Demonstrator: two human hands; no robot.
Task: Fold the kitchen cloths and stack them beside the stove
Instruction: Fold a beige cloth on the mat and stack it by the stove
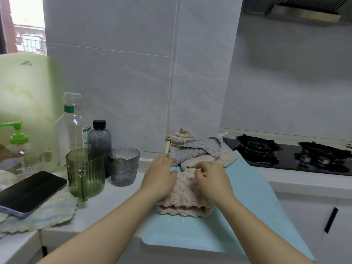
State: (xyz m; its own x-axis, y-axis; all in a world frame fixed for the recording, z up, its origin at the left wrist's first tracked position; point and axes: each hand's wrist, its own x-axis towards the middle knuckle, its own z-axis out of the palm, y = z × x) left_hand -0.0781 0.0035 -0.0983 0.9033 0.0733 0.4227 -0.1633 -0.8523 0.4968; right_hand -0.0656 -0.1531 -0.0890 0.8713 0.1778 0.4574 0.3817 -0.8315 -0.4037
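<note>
- Left hand (160,177) lay flat on the left side of the folded beige cloth (183,200), fingers fairly straight and pointing toward the wall.
- Right hand (212,181) sat on the same cloth's right side, fingers curled down at its far edge. Couldn't tell whether they pinched the fabric or just rested on it.
- Hands were close together, with a strip of cloth showing between them.
- Folded beige cloth sat on a teal mat (251,197) on the white surface (114,197), left of the stove (285,155). The mat's near edge overhung the surface front.
- Loose pile behind it, against the tiled wall and touching the stove's left edge: grey cloth (200,147) draped over crumpled beige cloths (224,158).
- Left of the mat: grey textured glass (123,166), green ribbed cup (85,172), dark bottle (100,138), clear bottle (71,126).
- Far left: phone (28,189) lay face-up on a blue-yellow cloth (47,212), with a green-pump soap dispenser (18,141) and a pale green board (28,88) standing behind.
</note>
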